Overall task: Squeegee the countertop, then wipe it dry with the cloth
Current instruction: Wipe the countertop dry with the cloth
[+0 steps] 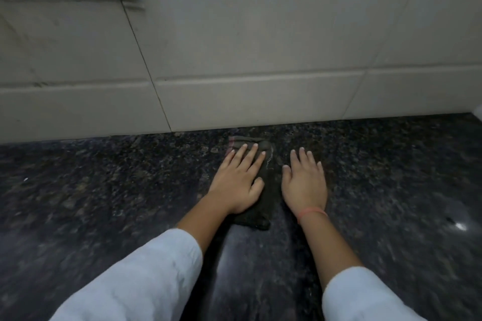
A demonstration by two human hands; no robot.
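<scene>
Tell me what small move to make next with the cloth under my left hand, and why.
Probably slide the left hand, which presses flat on the folded dark cloth, sideways along the countertop to wipe. The cloth sits close to the tiled wall, the right hand rests flat on bare stone beside it, and no squeegee is in view, so drying looks like the step at hand.

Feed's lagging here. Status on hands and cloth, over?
Left hand flat on cloth, open. Right hand flat on countertop beside it, open. Wall just beyond cloth.
</scene>
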